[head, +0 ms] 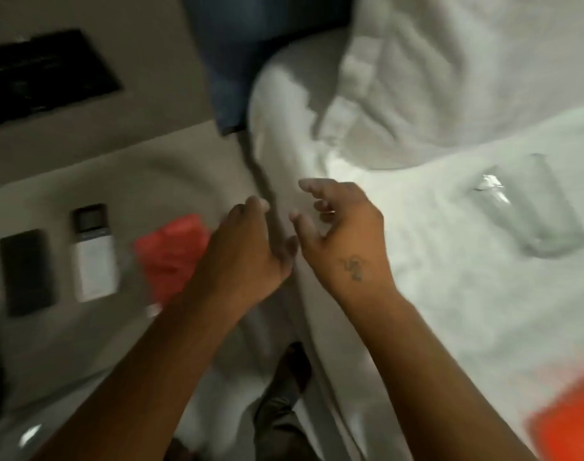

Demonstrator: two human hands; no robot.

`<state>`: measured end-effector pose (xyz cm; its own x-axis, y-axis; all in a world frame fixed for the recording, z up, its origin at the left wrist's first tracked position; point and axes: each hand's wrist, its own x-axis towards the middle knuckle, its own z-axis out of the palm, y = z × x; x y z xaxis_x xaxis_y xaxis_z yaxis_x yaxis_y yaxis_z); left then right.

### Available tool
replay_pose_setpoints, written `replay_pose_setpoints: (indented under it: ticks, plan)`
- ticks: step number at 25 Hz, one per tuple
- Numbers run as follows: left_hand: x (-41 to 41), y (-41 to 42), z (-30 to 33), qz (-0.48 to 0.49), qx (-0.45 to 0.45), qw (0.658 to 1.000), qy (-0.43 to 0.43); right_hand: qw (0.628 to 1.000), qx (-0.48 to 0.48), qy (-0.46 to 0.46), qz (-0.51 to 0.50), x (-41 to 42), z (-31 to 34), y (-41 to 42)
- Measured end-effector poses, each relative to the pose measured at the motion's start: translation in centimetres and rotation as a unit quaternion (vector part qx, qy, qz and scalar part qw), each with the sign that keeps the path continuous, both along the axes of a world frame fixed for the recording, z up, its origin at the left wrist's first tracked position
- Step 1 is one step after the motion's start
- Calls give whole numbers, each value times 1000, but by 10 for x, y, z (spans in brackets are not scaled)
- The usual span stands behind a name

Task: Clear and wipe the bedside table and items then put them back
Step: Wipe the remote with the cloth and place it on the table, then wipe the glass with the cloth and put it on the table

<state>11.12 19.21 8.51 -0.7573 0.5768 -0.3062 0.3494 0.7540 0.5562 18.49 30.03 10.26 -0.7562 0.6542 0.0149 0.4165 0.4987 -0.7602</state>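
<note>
Here both hands, left hand [247, 247] and right hand [347, 234], hover empty, fingers loosely spread; next, probably lift the clear drinking glass [533, 211] off the white bed [450, 311], gripping low.

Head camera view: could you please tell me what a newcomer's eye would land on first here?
Two bare hands fill the centre, the left hand and right hand both empty with fingers loosely spread, over the gap between table and bed. A clear glass lies on its side on the white bed to the right. On the bedside table at left sit a red cloth, a white remote and a black phone.
</note>
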Motion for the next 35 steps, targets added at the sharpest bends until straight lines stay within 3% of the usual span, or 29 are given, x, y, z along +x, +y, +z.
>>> replay_pose_setpoints:
  ticks: [3, 6, 9, 11, 16, 19, 21, 22, 26, 29, 31, 35]
  plan:
    - [48, 94, 20, -45, 92, 994, -49, 987, 55, -3, -151, 68, 28, 95]
    - [74, 165, 20, -90, 130, 987, -39, 963, 107, -84, -235, 121, 35, 165]
    - [95, 215, 19, -128, 132, 979, -83, 955, 114, -162, -220, 149, 24, 202]
    - [102, 232, 12, -115, 148, 975, -119, 963, 60, -198, -172, 160, 13, 212]
    - [105, 230, 9, -14, 230, 927, -296, 967, 14, -140, -213, 155, 2, 186]
    - [85, 195, 25, 126, 307, 836, -438, 978, -117, -21, -173, 141, 41, 139]
    - [58, 146, 27, 169, 283, 777, -536, 955, -217, 118, -167, 132, 65, 106]
    - [46, 114, 25, 177, 264, 750, -579, 942, -247, 141, -179, 123, 68, 89]
    - [26, -1, 6, 186, 236, 636, -711, 901, -386, 117, -158, 67, 30, 11]
    - [11, -77, -26, 320, 308, 600, -666, 893, -445, 21, -66, 16, -23, -54]
    - [-2, -120, -58, 402, 357, 587, -606, 914, -404, -38, -15, -10, -64, -88]
    - [-24, -177, -113, 460, 376, 586, -550, 977, -148, -125, 91, -53, -137, -132]
